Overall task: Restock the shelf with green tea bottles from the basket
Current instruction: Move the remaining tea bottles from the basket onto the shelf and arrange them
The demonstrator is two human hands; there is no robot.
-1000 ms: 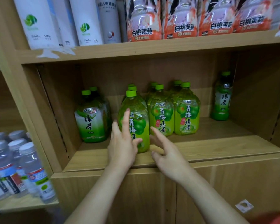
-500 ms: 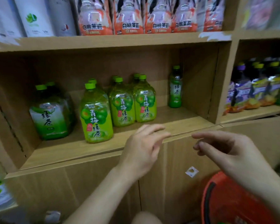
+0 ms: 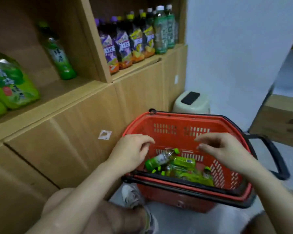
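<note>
Head view, motion-blurred. Left hand [image 3: 132,150] and right hand [image 3: 222,149] hover over the red basket [image 3: 184,116] on the floor, fingers loosely curled and holding nothing. The green tea bottles [image 3: 181,168] lie heaped in the basket bottom, crossing each other; a slim bottle [image 3: 159,160] rests slantwise on top, cap toward the far wall, just beside the left fingertips. Risks as I judge them: pulling one bottle from the heap may roll the rest; a one-handed grab on smooth plastic could slip. The black handles [image 3: 176,180] lie along the near rim, where a wrist might catch on the lift. Two sorts look mixed, so a bottle could land in the wrong row on the shelf [image 3: 66,92], where a slim one [image 3: 61,53] stands apart from broad ones [image 3: 10,85].
</note>
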